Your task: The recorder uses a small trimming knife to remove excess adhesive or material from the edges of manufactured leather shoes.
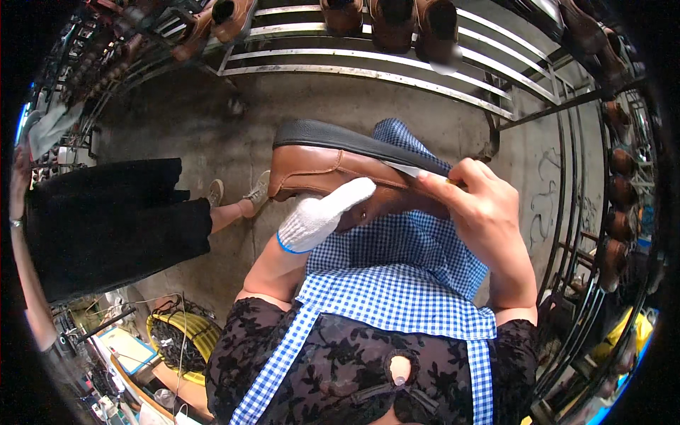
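A brown leather shoe (pixel 309 161) lies on its side in front of me, its black sole (pixel 312 132) turned away from my body. My left hand (pixel 320 216), in a white knitted glove with a blue cuff edge, grips the shoe from below, thumb laid along the upper. Bare, my right hand (pixel 485 202) is closed on a knife (pixel 405 169) at the shoe's right end. Its pale, pointed blade rests along the seam between upper and sole. Most of the handle is hidden in my fingers.
A metal rack (pixel 368 71) with brown shoes stands ahead, and more shoes fill a rack (pixel 620 191) on the right. At left is another person in a black skirt (pixel 120 216). A yellow basket (pixel 188 333) sits at lower left beside a cluttered bench. My checked apron (pixel 397 297) hangs below the shoe.
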The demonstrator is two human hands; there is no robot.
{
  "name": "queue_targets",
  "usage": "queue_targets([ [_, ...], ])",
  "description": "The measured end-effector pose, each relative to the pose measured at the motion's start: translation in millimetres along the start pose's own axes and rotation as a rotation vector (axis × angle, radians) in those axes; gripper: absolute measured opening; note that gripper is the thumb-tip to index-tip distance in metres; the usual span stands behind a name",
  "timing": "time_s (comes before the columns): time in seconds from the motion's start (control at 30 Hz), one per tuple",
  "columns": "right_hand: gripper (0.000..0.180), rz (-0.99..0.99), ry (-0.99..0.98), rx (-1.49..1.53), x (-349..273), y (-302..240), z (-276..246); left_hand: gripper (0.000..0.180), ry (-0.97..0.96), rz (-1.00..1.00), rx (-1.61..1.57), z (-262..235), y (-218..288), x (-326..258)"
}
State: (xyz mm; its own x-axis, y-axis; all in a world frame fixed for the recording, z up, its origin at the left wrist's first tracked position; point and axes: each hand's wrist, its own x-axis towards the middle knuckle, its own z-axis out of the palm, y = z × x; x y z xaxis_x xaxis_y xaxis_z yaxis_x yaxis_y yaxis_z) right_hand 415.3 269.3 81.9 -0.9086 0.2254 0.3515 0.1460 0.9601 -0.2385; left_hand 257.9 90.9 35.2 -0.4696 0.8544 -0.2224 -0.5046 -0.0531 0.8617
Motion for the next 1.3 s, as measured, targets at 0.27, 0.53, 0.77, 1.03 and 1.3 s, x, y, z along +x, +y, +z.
queue_targets([
  [0.27, 0.045, -0.003, -0.041, 0.027, 0, 6, 5, 0.031, 0.001, -0.011, 0.026, 2, 3, -5],
  [0.53, 0.044, 0.013, -0.001, 0.097, -5, 12, 11, 0.031, 0.000, -0.014, 0.081, -7, -6, -5],
  [0.77, 0.045, -0.030, 0.059, 0.115, 2, 7, 23, 0.032, -0.014, -0.040, 0.082, -9, -17, 6],
  [1.03, 0.042, 0.129, 0.008, 0.318, -13, 21, 12, 0.033, -0.003, -0.050, 0.079, -26, -19, 7],
  [1.3, 0.063, 0.304, -0.095, 0.499, -44, 28, 38, 0.035, 0.036, -0.104, -0.134, -19, -29, 16],
])
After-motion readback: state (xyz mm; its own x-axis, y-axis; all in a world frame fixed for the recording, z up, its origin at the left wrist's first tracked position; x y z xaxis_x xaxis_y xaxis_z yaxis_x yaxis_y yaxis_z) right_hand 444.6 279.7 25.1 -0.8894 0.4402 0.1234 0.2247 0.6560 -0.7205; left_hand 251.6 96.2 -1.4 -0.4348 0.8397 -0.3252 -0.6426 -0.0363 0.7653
